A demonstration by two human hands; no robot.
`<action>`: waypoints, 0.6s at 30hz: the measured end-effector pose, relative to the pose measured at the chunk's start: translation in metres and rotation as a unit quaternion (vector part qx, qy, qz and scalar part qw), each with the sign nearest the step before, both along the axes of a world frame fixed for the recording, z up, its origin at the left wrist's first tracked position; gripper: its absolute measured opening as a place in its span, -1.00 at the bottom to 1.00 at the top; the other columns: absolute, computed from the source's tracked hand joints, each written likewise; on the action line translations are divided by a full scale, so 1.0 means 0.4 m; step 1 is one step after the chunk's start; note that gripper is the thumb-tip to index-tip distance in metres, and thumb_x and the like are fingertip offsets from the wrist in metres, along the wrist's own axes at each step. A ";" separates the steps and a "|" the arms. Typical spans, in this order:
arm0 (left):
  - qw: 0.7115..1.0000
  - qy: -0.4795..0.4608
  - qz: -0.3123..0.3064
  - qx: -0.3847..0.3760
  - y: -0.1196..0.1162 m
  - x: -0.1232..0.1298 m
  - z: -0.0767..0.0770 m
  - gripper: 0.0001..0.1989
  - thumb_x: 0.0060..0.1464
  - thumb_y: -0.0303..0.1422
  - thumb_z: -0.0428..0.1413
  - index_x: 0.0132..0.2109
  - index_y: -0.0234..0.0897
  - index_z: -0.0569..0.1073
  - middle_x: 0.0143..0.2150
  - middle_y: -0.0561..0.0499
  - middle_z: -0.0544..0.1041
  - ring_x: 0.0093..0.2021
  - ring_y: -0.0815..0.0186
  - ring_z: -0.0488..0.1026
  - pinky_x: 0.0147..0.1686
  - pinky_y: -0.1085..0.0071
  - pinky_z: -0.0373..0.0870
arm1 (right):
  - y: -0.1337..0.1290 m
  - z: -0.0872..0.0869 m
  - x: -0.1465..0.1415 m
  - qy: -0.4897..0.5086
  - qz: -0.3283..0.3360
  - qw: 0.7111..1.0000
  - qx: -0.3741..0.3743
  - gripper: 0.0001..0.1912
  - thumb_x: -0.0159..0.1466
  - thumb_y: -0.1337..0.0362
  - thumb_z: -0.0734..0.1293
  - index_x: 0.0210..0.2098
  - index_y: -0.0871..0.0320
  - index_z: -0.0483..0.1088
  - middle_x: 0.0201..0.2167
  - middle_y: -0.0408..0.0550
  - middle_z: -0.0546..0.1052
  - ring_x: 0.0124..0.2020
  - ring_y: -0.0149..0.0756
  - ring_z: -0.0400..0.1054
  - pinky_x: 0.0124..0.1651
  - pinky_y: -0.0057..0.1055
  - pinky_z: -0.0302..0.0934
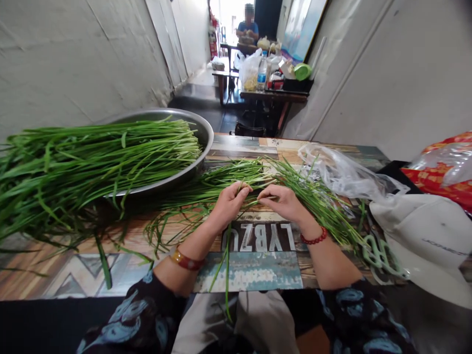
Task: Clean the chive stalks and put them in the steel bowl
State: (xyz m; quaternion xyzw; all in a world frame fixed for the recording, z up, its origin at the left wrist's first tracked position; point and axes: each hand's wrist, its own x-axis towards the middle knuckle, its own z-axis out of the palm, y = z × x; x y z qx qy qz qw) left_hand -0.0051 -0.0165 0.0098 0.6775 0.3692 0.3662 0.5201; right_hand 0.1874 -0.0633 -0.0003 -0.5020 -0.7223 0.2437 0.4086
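Note:
My left hand [229, 204] is closed in a pinch on a few garlic chives [227, 255], whose green leaves hang down over the table edge. Close by on the right, the fingers of my right hand [283, 202] pinch the pale stem end of the chives. Just beyond both hands lies a loose pile of chives [236, 173], its white ends pointing right. Another bunch [324, 209] slants across the table past my right wrist. At left, a big heap of chives [110, 152] fills a wide metal basin [211, 135] and spills over its near side.
A clear plastic bag [342, 169] lies at the back right. Green-handled scissors [381, 258], a white cap [424, 236] and a red package [442, 169] are at the right. Farther off, another table holds bags and a water bottle [262, 73]; a person [248, 32] sits behind it.

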 end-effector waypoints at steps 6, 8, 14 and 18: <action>0.994 0.068 -0.089 -0.020 -0.002 0.003 0.000 -0.64 0.06 -0.10 0.12 -0.45 -0.35 0.43 -0.50 0.09 0.35 -0.43 0.41 0.22 -0.41 0.47 0.12 | -0.003 0.006 -0.025 0.036 -0.039 0.999 0.004 -0.91 0.22 0.28 0.36 -0.38 0.13 0.51 -0.39 -0.10 0.56 -0.34 -0.33 0.41 -0.24 -0.39 0.27; 0.993 0.067 -0.093 -0.033 -0.004 0.005 -0.002 -0.65 0.03 -0.11 0.13 -0.44 -0.35 0.44 -0.51 0.10 0.35 -0.45 0.42 0.21 -0.41 0.47 0.11 | -0.001 0.006 -0.025 0.041 -0.054 0.998 0.000 -0.90 0.22 0.26 0.36 -0.39 0.12 0.50 -0.39 -0.09 0.57 -0.32 -0.32 0.42 -0.20 -0.37 0.27; 0.995 0.057 -0.075 -0.027 -0.008 0.004 0.004 -0.67 0.02 -0.14 0.12 -0.49 -0.33 0.36 -0.54 0.13 0.27 -0.48 0.45 0.15 -0.44 0.47 0.06 | 0.019 -0.023 0.019 0.149 -0.164 0.975 -0.025 -0.79 0.24 0.12 0.35 -0.32 0.14 0.48 -0.41 -0.13 0.52 -0.39 -0.35 0.35 -0.28 -0.40 0.23; 0.996 0.058 -0.057 -0.034 -0.011 0.003 0.011 -0.68 -0.02 -0.15 0.14 -0.51 -0.31 0.34 -0.54 0.12 0.25 -0.48 0.45 0.13 -0.44 0.47 0.04 | 0.021 -0.018 0.053 0.220 -0.243 0.945 0.005 -0.75 0.24 0.08 0.34 -0.30 0.14 0.47 -0.44 -0.15 0.48 -0.41 -0.38 0.31 -0.29 -0.42 0.21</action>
